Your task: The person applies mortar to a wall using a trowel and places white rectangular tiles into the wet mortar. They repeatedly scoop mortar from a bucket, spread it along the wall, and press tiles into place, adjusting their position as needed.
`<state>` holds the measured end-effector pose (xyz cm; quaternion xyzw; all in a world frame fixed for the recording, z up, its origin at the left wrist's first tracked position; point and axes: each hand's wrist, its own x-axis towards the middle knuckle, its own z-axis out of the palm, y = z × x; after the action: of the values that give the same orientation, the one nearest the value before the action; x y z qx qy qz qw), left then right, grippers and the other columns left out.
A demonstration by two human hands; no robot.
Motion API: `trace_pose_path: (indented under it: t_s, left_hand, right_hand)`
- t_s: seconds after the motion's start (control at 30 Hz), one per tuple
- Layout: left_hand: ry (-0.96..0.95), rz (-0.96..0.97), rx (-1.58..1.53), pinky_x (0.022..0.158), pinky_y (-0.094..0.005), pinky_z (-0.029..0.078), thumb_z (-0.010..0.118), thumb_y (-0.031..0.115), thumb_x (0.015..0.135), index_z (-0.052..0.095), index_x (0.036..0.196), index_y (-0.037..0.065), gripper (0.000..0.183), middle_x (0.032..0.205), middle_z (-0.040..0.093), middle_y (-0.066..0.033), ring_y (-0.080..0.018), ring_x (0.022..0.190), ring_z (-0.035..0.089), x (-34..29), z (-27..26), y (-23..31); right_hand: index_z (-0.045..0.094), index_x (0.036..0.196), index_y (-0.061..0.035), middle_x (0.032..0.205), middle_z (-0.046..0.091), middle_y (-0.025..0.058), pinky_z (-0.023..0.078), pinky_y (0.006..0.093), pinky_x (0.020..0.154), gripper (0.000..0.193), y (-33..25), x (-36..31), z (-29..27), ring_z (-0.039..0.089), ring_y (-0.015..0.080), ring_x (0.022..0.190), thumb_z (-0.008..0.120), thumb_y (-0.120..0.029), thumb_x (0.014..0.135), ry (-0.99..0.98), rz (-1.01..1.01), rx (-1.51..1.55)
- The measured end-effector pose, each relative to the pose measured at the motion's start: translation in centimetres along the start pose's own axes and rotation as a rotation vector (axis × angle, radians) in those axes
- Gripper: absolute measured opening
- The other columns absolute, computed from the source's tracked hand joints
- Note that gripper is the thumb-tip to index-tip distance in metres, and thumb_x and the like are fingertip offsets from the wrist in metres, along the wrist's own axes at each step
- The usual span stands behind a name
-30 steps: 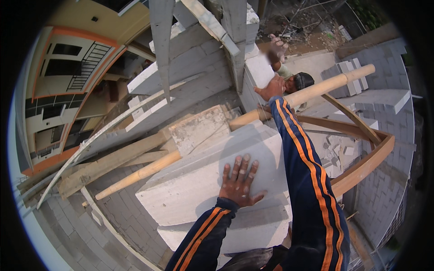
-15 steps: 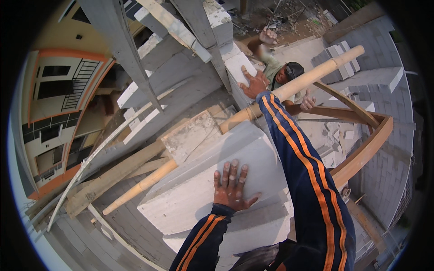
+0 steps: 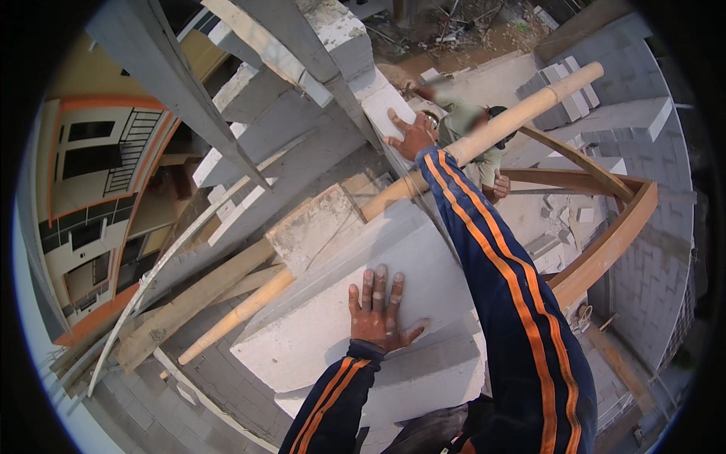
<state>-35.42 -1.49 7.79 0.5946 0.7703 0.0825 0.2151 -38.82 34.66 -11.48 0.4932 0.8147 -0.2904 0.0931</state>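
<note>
My left hand (image 3: 378, 314) lies flat, fingers apart, on top of a large white block (image 3: 325, 318) in front of me. My right arm in a dark sleeve with orange stripes stretches forward. My right hand (image 3: 412, 136) is spread against the side of another white block (image 3: 382, 102) that stands up from below. It presses on the block without closing around it. A person (image 3: 473, 129) stands lower down just behind that hand, one hand (image 3: 499, 185) on the curved frame.
A long bamboo pole (image 3: 522, 110) runs diagonally under my right arm, from lower left to upper right. Beneath it a curved wooden arch frame (image 3: 612, 242) sits at the right. Grey block walls (image 3: 650, 280), stacked blocks (image 3: 560, 83) and wooden planks (image 3: 189, 295) lie around, with ground far below.
My right hand has reached farther forward from the bamboo pole to the upright white block. My left hand stays flat on the large block. The view has tilted slightly.
</note>
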Motion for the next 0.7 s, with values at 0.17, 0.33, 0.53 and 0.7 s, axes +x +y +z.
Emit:
trace_pose_path:
  t_s: [0.17,0.33,0.53,0.7]
  left_hand:
    - [-0.041,-0.017,0.034,0.114,-0.0671,0.010,0.075,0.068,0.068,0.037,0.152,0.009,0.109,0.156,0.031,-0.0272,-0.0450,0.148,0.019,0.2,-0.2,0.0]
    - [0.003,0.001,0.001,0.115,-0.0649,0.009,0.075,0.067,0.069,0.040,0.151,0.009,0.107,0.155,0.032,-0.0269,-0.0437,0.149,0.019,0.2,-0.2,0.0]
    - [0.022,-0.013,-0.010,0.116,-0.0620,0.006,0.075,0.069,0.068,0.040,0.151,0.010,0.108,0.156,0.033,-0.0249,-0.0411,0.150,0.018,0.1,0.2,-0.1]
    - [0.028,-0.007,-0.018,0.117,-0.0622,0.005,0.074,0.070,0.068,0.037,0.152,0.011,0.109,0.157,0.030,-0.0239,-0.0404,0.150,0.016,0.1,0.6,-0.2]
  right_hand:
    - [0.016,0.151,-0.0596,0.162,0.011,0.0201,0.027,0.0680,0.110,0.075,0.1,1.1,-1.5,0.018,0.0474,0.148,0.062,-0.054,0.092,-0.178,0.030,0.047]
    - [0.014,0.151,-0.0594,0.164,0.009,0.0183,0.028,0.0674,0.111,0.078,0.0,1.0,-1.6,0.016,0.0486,0.148,0.064,-0.050,0.092,-0.204,0.076,0.047]
    - [0.014,0.151,-0.0588,0.163,0.012,0.0183,0.028,0.0678,0.111,0.078,-0.8,0.2,-2.3,0.018,0.0494,0.148,0.064,-0.049,0.092,-0.195,0.095,0.031]
    - [0.014,0.152,-0.0587,0.162,0.013,0.0190,0.027,0.0674,0.111,0.077,-1.1,0.1,-2.6,0.018,0.0495,0.148,0.063,-0.049,0.093,-0.191,0.119,0.019]
